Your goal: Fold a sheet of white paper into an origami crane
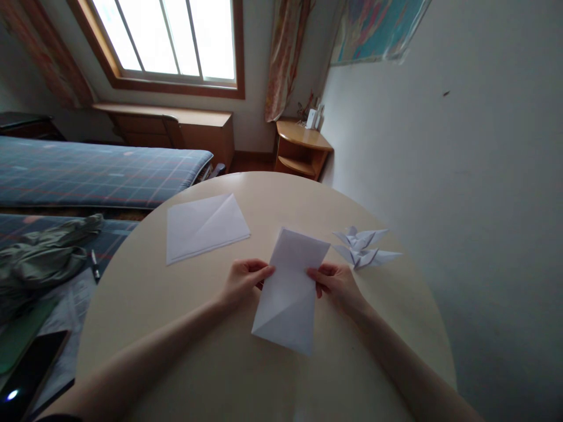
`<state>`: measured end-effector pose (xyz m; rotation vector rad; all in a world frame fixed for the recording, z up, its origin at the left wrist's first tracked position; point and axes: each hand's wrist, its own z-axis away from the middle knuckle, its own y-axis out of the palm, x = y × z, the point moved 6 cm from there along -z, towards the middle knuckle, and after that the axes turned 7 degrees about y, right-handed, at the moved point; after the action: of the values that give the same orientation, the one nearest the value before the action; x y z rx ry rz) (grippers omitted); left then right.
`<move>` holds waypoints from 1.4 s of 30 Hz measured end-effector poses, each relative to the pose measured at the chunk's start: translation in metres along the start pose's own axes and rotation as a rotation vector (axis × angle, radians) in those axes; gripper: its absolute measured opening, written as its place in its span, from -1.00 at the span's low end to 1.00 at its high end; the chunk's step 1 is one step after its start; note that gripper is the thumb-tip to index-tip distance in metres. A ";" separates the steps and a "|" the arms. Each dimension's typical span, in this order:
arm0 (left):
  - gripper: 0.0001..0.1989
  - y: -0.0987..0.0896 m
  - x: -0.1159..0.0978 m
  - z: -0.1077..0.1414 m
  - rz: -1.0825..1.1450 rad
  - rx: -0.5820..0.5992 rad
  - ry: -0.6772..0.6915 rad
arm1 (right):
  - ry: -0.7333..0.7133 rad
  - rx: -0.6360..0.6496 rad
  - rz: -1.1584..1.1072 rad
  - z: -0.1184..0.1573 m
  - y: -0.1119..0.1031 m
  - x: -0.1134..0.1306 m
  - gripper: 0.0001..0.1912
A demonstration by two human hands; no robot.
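Left hand (246, 281) and right hand (334, 284) each pinch a long edge of the folded sheet (288, 287), mid-table (264, 387), between paper stack (206, 228) far left and paper birds (363, 252) right. Can't tell if layers align; I'd match edges, pinch lightly, crease against the tabletop.

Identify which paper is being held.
The narrow folded sheet, pinched by left hand and right hand; neither holds the paper stack or origami figures.
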<state>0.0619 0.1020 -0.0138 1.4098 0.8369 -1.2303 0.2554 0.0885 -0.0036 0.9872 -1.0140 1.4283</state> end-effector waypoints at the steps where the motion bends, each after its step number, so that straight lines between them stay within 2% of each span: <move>1: -0.74 0.000 0.000 0.000 -0.002 0.000 0.002 | -0.010 -0.013 0.018 0.000 -0.001 0.000 -0.57; 4: -0.73 -0.003 0.000 -0.002 0.015 -0.040 0.016 | -0.077 -0.057 0.043 -0.001 -0.001 0.001 -0.56; 6: -0.72 -0.005 -0.002 -0.002 0.026 -0.084 0.029 | -0.173 -0.126 0.095 0.002 -0.003 0.006 -0.50; 9: -0.69 -0.007 -0.006 -0.003 0.032 -0.129 0.042 | -0.368 -0.207 0.321 0.013 0.001 0.019 -0.43; 11: -0.67 -0.007 -0.009 -0.002 0.034 -0.132 0.045 | -0.497 -0.147 0.508 0.023 0.013 0.025 -0.41; 13: -0.64 -0.005 -0.010 -0.002 0.035 -0.113 0.041 | -0.575 -0.018 0.651 0.032 0.027 0.027 -0.27; 17: -0.58 -0.003 -0.012 -0.003 0.024 -0.074 0.034 | -0.557 0.196 0.752 0.044 0.048 0.019 0.13; 20: -0.54 -0.002 -0.012 -0.003 0.010 -0.069 0.024 | -0.526 0.228 0.782 0.048 0.057 0.014 0.23; 25: -0.53 -0.001 -0.008 -0.003 0.029 -0.060 0.004 | -0.542 0.195 0.833 0.049 0.061 0.012 0.08; 31: -0.51 -0.003 -0.003 -0.006 0.030 -0.059 0.005 | -0.697 0.125 0.870 0.050 0.058 0.020 -0.13; 36: -0.52 -0.003 -0.001 -0.007 0.024 -0.037 -0.003 | -0.826 -0.005 0.851 0.050 0.051 0.025 -0.36; 39: -0.50 -0.003 -0.005 -0.007 -0.015 -0.032 0.027 | -0.833 -0.084 0.834 0.049 0.045 0.026 -0.47; 42: -0.38 -0.005 -0.009 -0.006 -0.038 -0.069 0.076 | -0.813 -0.180 0.789 0.048 0.038 0.028 -0.56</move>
<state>0.0566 0.1105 -0.0065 1.3975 0.9536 -1.1720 0.2174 0.0481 0.0344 1.1088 -2.2777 1.5039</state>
